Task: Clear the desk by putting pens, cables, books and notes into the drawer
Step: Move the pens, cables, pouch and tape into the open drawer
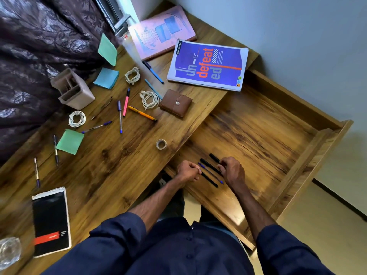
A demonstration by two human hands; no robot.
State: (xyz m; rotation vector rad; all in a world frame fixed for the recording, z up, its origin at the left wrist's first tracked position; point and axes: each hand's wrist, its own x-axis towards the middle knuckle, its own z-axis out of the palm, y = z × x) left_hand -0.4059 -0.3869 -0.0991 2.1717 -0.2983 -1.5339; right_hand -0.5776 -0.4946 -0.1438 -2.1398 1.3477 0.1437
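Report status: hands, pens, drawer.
Right hand curled on black pens in open drawer; left hand curled at their ends, grip unclear. Cables, sticky notes on desk. Blue book overhangs drawer's far end.

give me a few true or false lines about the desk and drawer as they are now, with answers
1. The drawer is pulled open. True.
2. The left hand and right hand are both at a row of dark pens on the drawer floor. True.
3. The blue book already lies in the drawer. False: it lies on the desk, at the edge beside the drawer.
4. The roll of tape sits inside the drawer. False: it stands on the desk, near the drawer edge.
5. An orange pen lies on the desk. True.
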